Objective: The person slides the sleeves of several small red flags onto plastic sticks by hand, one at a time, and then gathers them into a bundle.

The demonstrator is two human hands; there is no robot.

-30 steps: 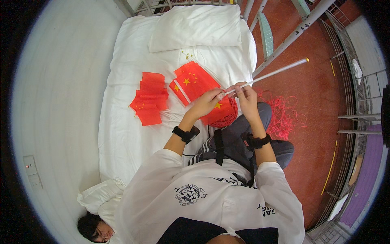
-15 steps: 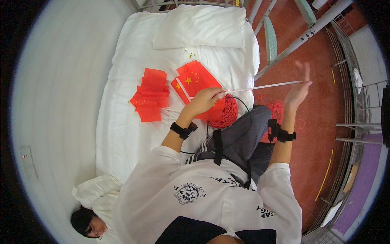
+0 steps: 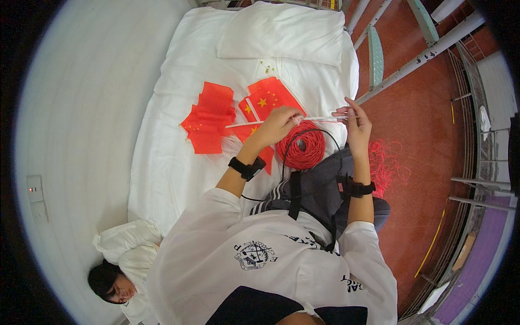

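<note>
My left hand (image 3: 277,127) is closed around the middle of a thin white stick (image 3: 320,118), with a pinkish bit of cord showing at its fingertips. My right hand (image 3: 357,129) pinches at the stick's right end, its index finger raised; a fine reddish strand runs beside the stick between the hands. Just below lies a round coil of red cord (image 3: 310,158), against my lap. Small red flags with yellow stars (image 3: 276,97) lie partly under my left hand, their white sticks pointing to the pillow. A second stack of red flags (image 3: 208,122) rests farther left.
Everything lies on a bed with a white sheet (image 3: 162,157) and a pillow (image 3: 281,35). A black cable (image 3: 338,157) loops over the coil and my lap. Red cord lies tangled (image 3: 385,162) on the floor. A metal ladder (image 3: 422,59) stands right. Another person (image 3: 111,281) is at lower left.
My right hand has come in leftward from far out and now pinches near the stick. The stick has shifted left through my left hand, sticking out beyond it. The red coil is more exposed.
</note>
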